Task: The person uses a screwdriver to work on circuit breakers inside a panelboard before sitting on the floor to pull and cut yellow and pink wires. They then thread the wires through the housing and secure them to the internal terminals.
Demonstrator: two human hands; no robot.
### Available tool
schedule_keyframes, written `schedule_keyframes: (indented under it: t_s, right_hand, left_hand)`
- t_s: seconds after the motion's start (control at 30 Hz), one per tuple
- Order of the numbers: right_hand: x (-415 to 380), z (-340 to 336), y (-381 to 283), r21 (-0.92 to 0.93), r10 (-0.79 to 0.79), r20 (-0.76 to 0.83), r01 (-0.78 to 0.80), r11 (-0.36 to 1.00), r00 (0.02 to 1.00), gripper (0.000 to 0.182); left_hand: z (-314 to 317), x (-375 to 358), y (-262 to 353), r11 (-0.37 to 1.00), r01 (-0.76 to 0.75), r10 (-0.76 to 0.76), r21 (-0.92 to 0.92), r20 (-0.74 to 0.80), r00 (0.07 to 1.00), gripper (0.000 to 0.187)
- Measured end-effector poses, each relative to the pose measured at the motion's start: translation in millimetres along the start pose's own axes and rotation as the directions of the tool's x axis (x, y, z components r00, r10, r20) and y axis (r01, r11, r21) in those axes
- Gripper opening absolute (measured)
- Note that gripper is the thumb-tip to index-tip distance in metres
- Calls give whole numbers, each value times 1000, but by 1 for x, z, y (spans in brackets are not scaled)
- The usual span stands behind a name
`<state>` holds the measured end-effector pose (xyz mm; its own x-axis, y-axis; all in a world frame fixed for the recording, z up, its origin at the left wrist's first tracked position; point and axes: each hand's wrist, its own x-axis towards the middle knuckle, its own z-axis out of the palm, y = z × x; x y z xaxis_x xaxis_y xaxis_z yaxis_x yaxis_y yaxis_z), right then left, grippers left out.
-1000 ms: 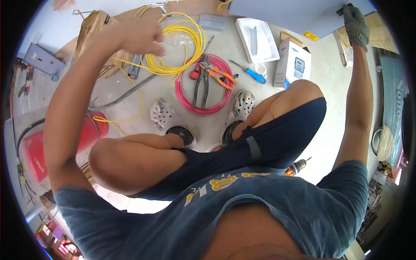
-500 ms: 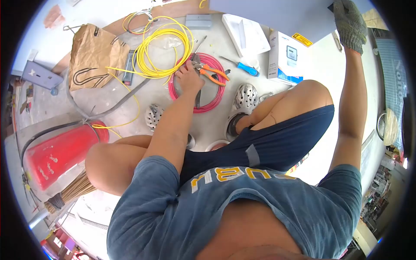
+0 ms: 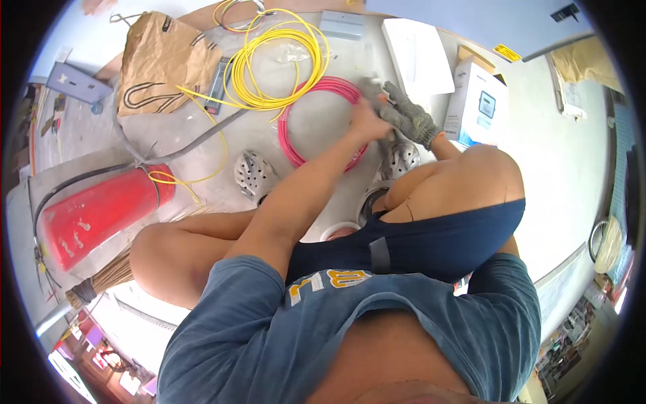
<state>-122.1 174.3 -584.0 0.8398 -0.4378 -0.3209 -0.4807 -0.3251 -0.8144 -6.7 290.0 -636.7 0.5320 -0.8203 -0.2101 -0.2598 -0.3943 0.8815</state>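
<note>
Two hands come close together over the right edge of one round coil of pink-red cable [image 3: 285,131] on the pale grey floor [image 3: 538,128]: the bare left hand [image 3: 370,124] and the right hand [image 3: 408,116], which wears one grey knitted glove [image 3: 422,128] with an orange edge at the wrist. One grey, motion-smeared shape [image 3: 369,84] with a fleck of orange sits just beyond the left hand, beside the gloved fingers; what it is cannot be made out. The left fingers reach toward the glove, but blur hides how far they are open and whether they grip that shape. The gloved fingers point away from the body; their spread and hold cannot be told either. Two perforated grey-and-white clogs [image 3: 254,174] stand near the pink-red coil. One loose coil of yellow cable [image 3: 320,50] partly overlaps it at the upper left, next to one brown paper bag [image 3: 158,60]. One white rectangular tray [image 3: 417,57] and one white cardboard box [image 3: 471,101] lie beyond the glove.
</note>
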Motion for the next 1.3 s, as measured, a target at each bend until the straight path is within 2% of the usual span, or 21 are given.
schedule_keyframes:
  t_s: [0.03, 0.07, 0.1, 0.13, 0.2, 0.27, 0.3, 0.37, 0.4, 0.5, 0.57, 0.63, 0.67, 0.73, 0.77, 0.87, 0.9, 1.0, 1.07, 1.1, 1.3]
  right_hand:
    - [8, 4, -6, -52, 137, -68, -141, 989, 988, 79]
    - [8, 5, -16, -94, 280, -139, -294, 951, 950, 80]
    - [8, 4, -9, -137, 354, -142, -373, 918, 924, 79]
    - [14, -2, -1, -182, 419, -152, -442, 878, 895, 79]
    - [13, 3, 20, -224, 304, -168, -337, 915, 938, 73]
    - [8, 10, 13, -492, 179, -309, -318, 810, 934, 69]
    - [5, 6, -11, -455, 227, -267, -331, 827, 936, 62]
    - [3, 5, -22, -467, 326, -208, -387, 795, 922, 59]
    - [7, -2, -22, -478, 393, -159, -419, 772, 906, 56]
    - [2, -8, -8, -638, 275, -172, -320, 701, 946, 57]
    - [0, -22, -12, -703, 211, -140, -247, 667, 967, 58]
    - [-4, -46, -26, -688, -129, 68, 141, 712, 989, 66]
    - [-3, -59, -39, -697, -138, 52, 135, 704, 989, 66]
    - [0, -86, -84, -645, -65, 344, 286, 708, 937, 83]
    - [1, -97, -102, -659, -104, 378, 346, 668, 920, 87]
    - [18, -111, -119, -678, -227, 309, 381, 628, 924, 85]
    - [17, -116, -137, -609, -123, 268, 267, 747, 956, 66]
    - [24, -108, -98, -640, -63, 40, 74, 765, 997, 45]
    - [21, -91, -45, -855, 265, 34, -110, 508, 964, 34]
    - [11, -81, -8, -878, 284, 74, -73, 473, 956, 31]
    - [-47, -31, 24, -747, 432, 151, -184, 638, 889, 30]
  left_hand:
    - [-5, 7, -5, 1000, 10, -10, 7, -3, 1000, 68]
    - [-13, 13, -5, 998, -16, -5, 68, 296, 955, 60]
    - [-16, 11, -10, 993, -51, -19, 107, 568, 823, 51]
    - [-25, 7, -18, 994, -35, -32, 105, 570, 821, 51]
    - [-54, -2, -32, 965, -69, -42, 253, 405, 913, 37]
    - [-74, -31, -25, 840, -53, -189, 540, 382, 905, 38]
    - [-76, -50, -31, 845, -49, -198, 532, 396, 897, 38]
    - [-70, -76, -42, 719, -340, -81, 606, 559, 825, 39]
    - [-61, -81, -51, 718, -355, -65, 599, 565, 823, 39]
    - [-47, -91, -64, 738, -334, 31, 587, 465, 885, 39]
    - [-55, -80, -61, 785, -276, -96, 555, 549, 830, 37]
    - [-74, -60, -33, 846, -297, -28, 442, 594, 804, 30]
    - [-84, -52, -14, 898, -298, 24, 325, 640, 768, 23]
    - [-107, -23, 29, 946, -200, 6, 256, 600, 800, 23]
    - [-122, -10, 53, 956, -171, 2, 240, 573, 819, 24]
    - [-183, 21, 128, 985, -18, -58, 173, 420, 906, 20]
    - [-207, 24, 148, 992, 118, -125, 44, 496, 859, 16]
    - [-251, 19, 187, 908, 389, -225, -157, 601, 767, 15]
    - [-263, 1, 207, 868, 417, -205, -269, 571, 795, 20]
    - [-266, -8, 211, 809, 451, -207, -376, 536, 819, 26]
    - [-272, -38, 209, 795, 518, -385, -316, 396, 834, 34]
